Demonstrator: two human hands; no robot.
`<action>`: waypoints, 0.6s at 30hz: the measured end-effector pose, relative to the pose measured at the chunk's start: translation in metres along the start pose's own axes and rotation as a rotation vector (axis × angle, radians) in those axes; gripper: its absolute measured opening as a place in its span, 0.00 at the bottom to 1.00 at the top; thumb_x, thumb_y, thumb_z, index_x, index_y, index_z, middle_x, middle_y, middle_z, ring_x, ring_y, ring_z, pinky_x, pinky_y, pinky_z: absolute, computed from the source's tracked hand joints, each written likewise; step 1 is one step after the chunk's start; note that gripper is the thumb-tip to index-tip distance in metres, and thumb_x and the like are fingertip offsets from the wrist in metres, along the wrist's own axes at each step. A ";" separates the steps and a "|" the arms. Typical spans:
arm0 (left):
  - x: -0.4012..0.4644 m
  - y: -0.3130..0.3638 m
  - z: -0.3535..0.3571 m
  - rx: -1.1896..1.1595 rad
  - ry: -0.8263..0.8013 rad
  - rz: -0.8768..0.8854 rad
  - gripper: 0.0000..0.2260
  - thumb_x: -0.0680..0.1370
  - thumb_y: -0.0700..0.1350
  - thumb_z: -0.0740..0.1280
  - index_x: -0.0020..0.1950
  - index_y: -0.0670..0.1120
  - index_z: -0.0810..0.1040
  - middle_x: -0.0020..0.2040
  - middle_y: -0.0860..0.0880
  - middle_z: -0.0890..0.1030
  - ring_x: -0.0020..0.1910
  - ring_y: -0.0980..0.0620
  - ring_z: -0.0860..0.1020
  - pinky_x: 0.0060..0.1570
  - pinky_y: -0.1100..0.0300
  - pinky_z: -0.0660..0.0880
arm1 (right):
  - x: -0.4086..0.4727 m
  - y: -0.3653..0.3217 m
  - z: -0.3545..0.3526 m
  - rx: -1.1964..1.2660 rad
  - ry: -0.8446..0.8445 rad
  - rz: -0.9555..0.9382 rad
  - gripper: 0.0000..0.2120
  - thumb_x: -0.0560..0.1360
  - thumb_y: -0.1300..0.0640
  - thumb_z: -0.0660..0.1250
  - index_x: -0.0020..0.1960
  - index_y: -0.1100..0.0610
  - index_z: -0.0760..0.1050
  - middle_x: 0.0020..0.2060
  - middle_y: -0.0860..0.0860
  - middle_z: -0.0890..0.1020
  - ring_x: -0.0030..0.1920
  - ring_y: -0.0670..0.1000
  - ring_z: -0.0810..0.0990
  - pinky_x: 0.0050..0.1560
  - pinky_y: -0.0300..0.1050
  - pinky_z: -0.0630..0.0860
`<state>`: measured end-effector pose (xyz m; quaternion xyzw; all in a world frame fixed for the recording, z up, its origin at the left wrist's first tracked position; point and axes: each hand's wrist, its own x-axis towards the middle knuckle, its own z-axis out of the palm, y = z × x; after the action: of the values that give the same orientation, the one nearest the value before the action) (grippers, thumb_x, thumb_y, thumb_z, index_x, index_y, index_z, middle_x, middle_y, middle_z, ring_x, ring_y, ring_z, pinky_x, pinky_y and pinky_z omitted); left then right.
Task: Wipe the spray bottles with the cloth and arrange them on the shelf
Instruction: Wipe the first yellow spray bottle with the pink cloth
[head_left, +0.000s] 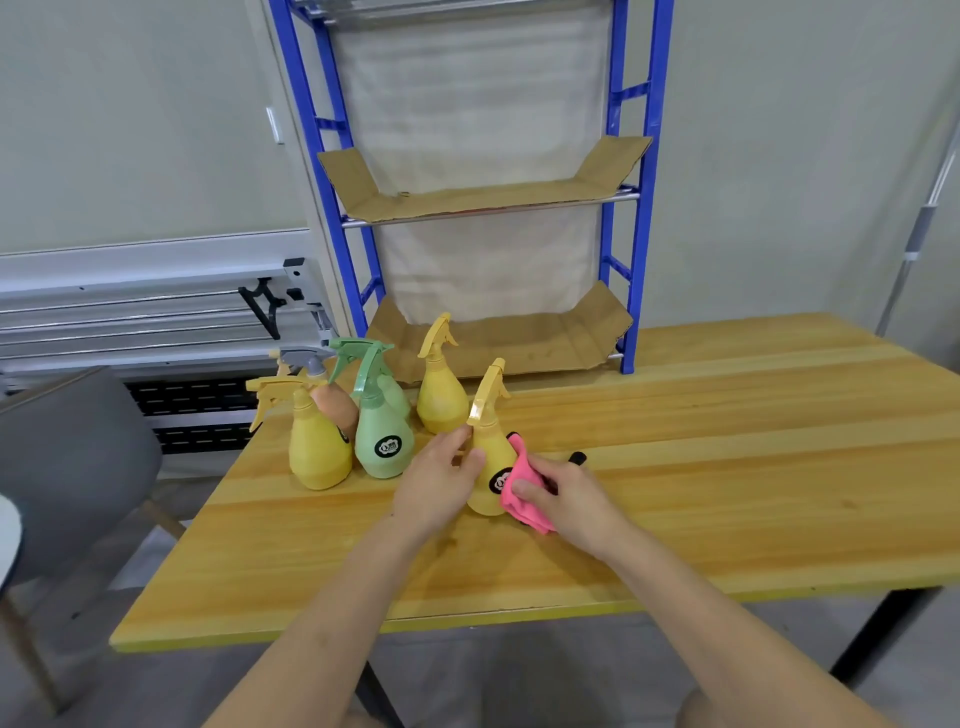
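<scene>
pale walls back a blue shelf rack (631, 218) at twelve o'clock, its two tiers lined with cardboard (483, 200). before it runs a yellow wooden table (727, 467). near the table's middle stands an upright yellow spray bottle (488, 467); the left hand (441, 483) grips its neck, thumb and forefinger curled round just under the trigger. the right hand (566, 493) presses a pink cloth (522, 493) against the bottle's three o'clock side, fingers curled into the fabric. a small black object (577, 458) peeks out beyond that hand. at ten o'clock from the held bottle waits a cluster: a yellow bottle (318, 447), a green bottle (382, 436), a peach bottle with a grey trigger (335, 402), another yellow one (441, 400) further back. a grey chair (67, 457) sits at nine o'clock.
</scene>
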<state>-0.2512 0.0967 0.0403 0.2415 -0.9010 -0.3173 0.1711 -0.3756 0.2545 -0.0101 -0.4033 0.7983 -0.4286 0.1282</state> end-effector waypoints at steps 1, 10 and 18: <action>0.001 0.004 0.000 -0.008 -0.004 -0.009 0.18 0.82 0.61 0.61 0.66 0.52 0.75 0.60 0.53 0.78 0.60 0.50 0.77 0.60 0.49 0.75 | -0.002 0.001 0.000 -0.008 0.007 0.007 0.18 0.82 0.47 0.69 0.69 0.52 0.79 0.43 0.48 0.85 0.40 0.48 0.81 0.38 0.47 0.77; -0.005 0.020 0.013 -0.237 0.222 -0.050 0.18 0.81 0.61 0.63 0.55 0.47 0.78 0.44 0.52 0.81 0.46 0.50 0.79 0.46 0.53 0.75 | -0.023 -0.006 -0.002 0.167 0.081 0.040 0.20 0.81 0.53 0.70 0.73 0.47 0.77 0.40 0.48 0.86 0.35 0.49 0.84 0.39 0.53 0.83; -0.009 0.055 0.000 -0.921 0.337 -0.169 0.16 0.83 0.59 0.59 0.65 0.51 0.77 0.60 0.50 0.83 0.62 0.49 0.79 0.69 0.45 0.73 | -0.043 -0.043 0.018 0.246 0.383 -0.299 0.33 0.77 0.56 0.76 0.79 0.48 0.68 0.78 0.45 0.71 0.76 0.42 0.70 0.74 0.39 0.70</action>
<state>-0.2614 0.1391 0.0750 0.2608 -0.6045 -0.6515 0.3769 -0.3148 0.2635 0.0064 -0.4096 0.6814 -0.6052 -0.0419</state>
